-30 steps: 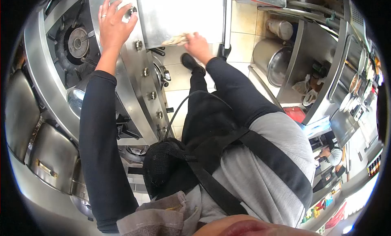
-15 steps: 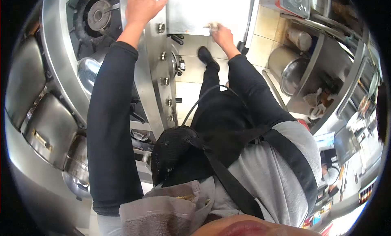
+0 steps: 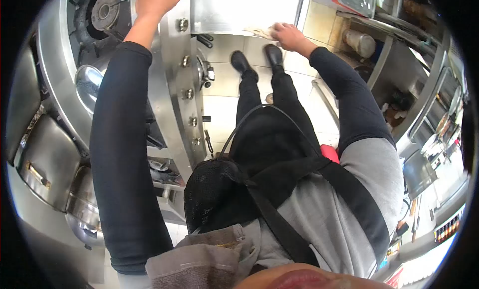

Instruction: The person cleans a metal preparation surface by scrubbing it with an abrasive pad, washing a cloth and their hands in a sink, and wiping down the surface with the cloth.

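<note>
My right hand (image 3: 290, 37) is closed on a pale, crumpled cloth (image 3: 260, 32). The cloth lies against the near edge of a bright, flat metal surface (image 3: 244, 12). At the top left, my left hand (image 3: 158, 0) is over the stove's front edge (image 3: 174, 64), above the row of knobs. The frame's upper border cuts off most of its fingers, so their grip is hidden.
A gas burner (image 3: 105, 10) and a shiny rounded metal piece (image 3: 89, 84) are on the stove at left. Metal lids (image 3: 47, 154) stand farther left. Shelving (image 3: 399, 84) with a white cylindrical container (image 3: 359, 42) is at right. My shoes (image 3: 273, 54) are on the tiled floor.
My right hand and the cloth have shifted right along the near edge of the surface. My left hand sits higher and farther left in view. Both shoes now show.
</note>
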Demonstrator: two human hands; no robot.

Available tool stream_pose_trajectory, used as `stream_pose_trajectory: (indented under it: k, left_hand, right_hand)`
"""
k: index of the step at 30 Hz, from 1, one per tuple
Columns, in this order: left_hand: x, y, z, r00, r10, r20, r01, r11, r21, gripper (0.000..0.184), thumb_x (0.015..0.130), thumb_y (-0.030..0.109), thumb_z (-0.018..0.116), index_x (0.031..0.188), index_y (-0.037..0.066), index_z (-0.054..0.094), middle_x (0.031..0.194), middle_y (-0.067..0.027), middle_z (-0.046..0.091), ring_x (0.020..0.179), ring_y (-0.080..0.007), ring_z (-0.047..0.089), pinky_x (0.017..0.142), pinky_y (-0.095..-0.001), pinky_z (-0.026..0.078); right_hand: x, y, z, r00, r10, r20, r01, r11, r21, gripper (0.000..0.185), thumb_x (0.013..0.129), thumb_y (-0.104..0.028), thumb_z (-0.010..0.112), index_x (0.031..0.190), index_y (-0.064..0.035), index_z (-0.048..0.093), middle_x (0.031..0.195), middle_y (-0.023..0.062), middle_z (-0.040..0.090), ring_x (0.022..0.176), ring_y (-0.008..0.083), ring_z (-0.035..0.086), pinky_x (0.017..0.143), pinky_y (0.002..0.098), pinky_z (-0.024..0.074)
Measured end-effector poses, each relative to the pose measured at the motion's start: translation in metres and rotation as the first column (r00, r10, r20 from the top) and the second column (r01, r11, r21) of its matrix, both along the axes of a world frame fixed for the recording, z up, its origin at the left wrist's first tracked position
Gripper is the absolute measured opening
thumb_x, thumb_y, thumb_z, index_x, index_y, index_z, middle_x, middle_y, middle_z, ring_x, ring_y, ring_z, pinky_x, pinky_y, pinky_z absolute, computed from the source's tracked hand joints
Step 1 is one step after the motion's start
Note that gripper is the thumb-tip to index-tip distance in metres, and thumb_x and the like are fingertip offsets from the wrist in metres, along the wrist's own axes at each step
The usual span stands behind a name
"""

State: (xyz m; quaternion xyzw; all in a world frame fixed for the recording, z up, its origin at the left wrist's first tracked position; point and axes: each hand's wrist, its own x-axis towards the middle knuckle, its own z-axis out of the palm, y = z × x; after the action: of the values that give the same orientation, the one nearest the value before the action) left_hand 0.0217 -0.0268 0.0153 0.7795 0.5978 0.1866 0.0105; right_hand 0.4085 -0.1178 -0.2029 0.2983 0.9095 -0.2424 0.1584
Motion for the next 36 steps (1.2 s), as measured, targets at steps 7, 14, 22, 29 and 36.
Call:
stream_pose_trajectory:
  k: [7, 14, 22, 29, 36]
  left_hand:
    - [0.002, -0.001, 0.003, 0.999, 0.026, -0.03, -0.027, 0.999, -0.022, 0.022, 0.074, 0.024, 0.073, 0.089, 0.007, 0.075, 0.121, -0.0208, 0.062, 0.131, -0.0442, 0.046, 0.117, -0.0523, 0.03]
    - [0.0, -0.006, 0.001, 0.998, 0.013, -0.065, -0.014, 1.0, -0.018, 0.03, 0.074, 0.027, 0.075, 0.096, 0.006, 0.075, 0.125, -0.0211, 0.061, 0.132, -0.0438, 0.045, 0.117, -0.0523, 0.03]
    - [0.031, -0.047, 0.023, 0.992, 0.094, 0.08, -0.101, 0.991, 0.089, 0.049, 0.074, 0.026, 0.076, 0.12, 0.011, 0.068, 0.143, -0.02, 0.05, 0.138, -0.0417, 0.039, 0.118, -0.0535, 0.027]
    - [0.133, -0.267, 0.07, 0.866, 0.256, 0.429, -0.29, 0.957, 0.014, 0.047, 0.075, 0.018, 0.077, 0.119, 0.007, 0.069, 0.145, -0.0244, 0.046, 0.137, -0.0443, 0.043, 0.117, -0.0535, 0.03]
    - [0.241, -0.57, 0.073, 0.293, 0.939, 0.181, -0.637, 0.332, -0.696, 0.043, 0.082, 0.012, 0.073, 0.124, 0.003, 0.065, 0.138, -0.0201, 0.053, 0.132, -0.0383, 0.046, 0.111, -0.047, 0.036]
  right_hand:
    - [-0.015, 0.008, 0.063, 0.904, -0.333, 0.266, 0.335, 0.941, 0.039, 0.048, 0.092, -0.038, 0.059, 0.135, -0.016, 0.053, 0.129, 0.0195, 0.051, 0.108, 0.035, 0.061, 0.091, 0.0437, 0.0517]
    - [0.0, 0.021, 0.005, 0.95, -0.274, 0.153, 0.273, 0.962, 0.028, 0.04, 0.09, -0.022, 0.065, 0.126, -0.0147, 0.049, 0.118, 0.0218, 0.054, 0.1, 0.0374, 0.066, 0.08, 0.0442, 0.0581]
    - [0.004, 0.083, -0.008, 0.994, 0.003, 0.111, -0.038, 0.948, 0.317, 0.032, 0.085, -0.024, 0.065, 0.117, -0.0192, 0.06, 0.114, 0.014, 0.059, 0.098, 0.034, 0.065, 0.081, 0.0418, 0.0557]
    - [0.023, 0.077, 0.012, 0.99, -0.033, -0.138, 0.066, 0.969, 0.239, 0.026, 0.084, -0.023, 0.066, 0.109, -0.0165, 0.062, 0.114, 0.0154, 0.06, 0.103, 0.0363, 0.061, 0.086, 0.045, 0.0527]
    - [-0.007, 0.148, 0.031, 0.785, -0.62, -0.012, 0.615, 0.781, -0.114, 0.058, 0.078, -0.048, 0.075, 0.12, -0.0104, 0.059, 0.1, 0.0218, 0.072, 0.091, 0.0375, 0.071, 0.08, 0.0422, 0.0561]
